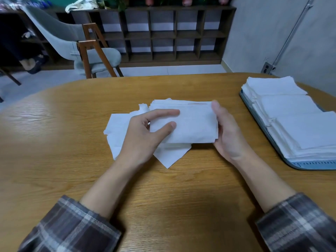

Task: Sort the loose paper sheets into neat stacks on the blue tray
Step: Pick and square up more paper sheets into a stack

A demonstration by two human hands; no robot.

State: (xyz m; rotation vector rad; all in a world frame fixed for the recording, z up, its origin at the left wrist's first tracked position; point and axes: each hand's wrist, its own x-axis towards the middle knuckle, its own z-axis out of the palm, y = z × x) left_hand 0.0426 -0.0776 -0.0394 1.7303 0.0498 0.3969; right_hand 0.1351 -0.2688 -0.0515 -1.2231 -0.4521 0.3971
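Squaring up the bundle [190, 124] of sheets looks to me like the step in hand, so that is where I put my care. My left hand [145, 131] pinches its left end, thumb and forefinger lying across the top face, the other fingers hidden. My right hand [225, 131] cups the right end, thumb up at the far corner and palm against the short edge. The bundle sits over the middle of the table [63, 151], above a few loose sheets [118, 135] that lie crooked and overlapping. I cannot tell whether it rests on them. The blue tray [309, 163] lies well off to my right, with white stacks [291, 110] on it, overlapping from far to near.

To do this well I would ease both grips a touch, stand the bundle on its long edge and tap it on the wood. Then I would turn it and tap the short edge, so the sheets slide level. The far edge shows layers out of step, and the paper looks thin and soft. I judge a hard squeeze would crease it and a slack hold would let it fan. Only once the edges line up would I carry it across, low and flat, to a stack of matching size.
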